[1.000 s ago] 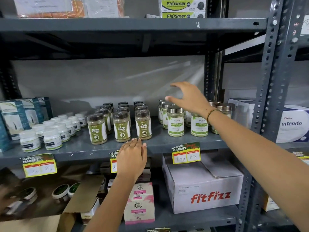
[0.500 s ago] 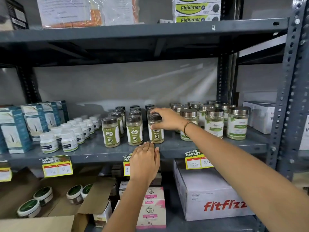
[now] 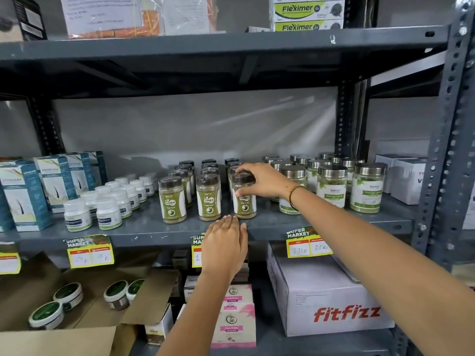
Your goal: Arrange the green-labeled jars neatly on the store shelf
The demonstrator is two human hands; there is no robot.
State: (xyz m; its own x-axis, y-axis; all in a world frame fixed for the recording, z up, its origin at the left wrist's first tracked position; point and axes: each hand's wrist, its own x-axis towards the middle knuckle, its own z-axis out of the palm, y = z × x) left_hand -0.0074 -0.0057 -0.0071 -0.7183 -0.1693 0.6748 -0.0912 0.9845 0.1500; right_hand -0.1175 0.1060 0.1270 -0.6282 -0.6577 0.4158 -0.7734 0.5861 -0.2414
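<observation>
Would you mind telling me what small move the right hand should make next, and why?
Probably nudge the gripped jar slightly forward. The right hand holds its dark lid, and it seems to sit a little behind the two front jars on its left. The left hand rests on the shelf edge.

The left hand (image 3: 224,249) covers most of the middle price tag (image 3: 197,253), so its figures can't be read. Behind the front jar (image 3: 244,199), the rows of dark-lidded jars (image 3: 209,167) mostly hide one another. The handwritten sheet (image 3: 102,14) up top is too blurred to read.
</observation>
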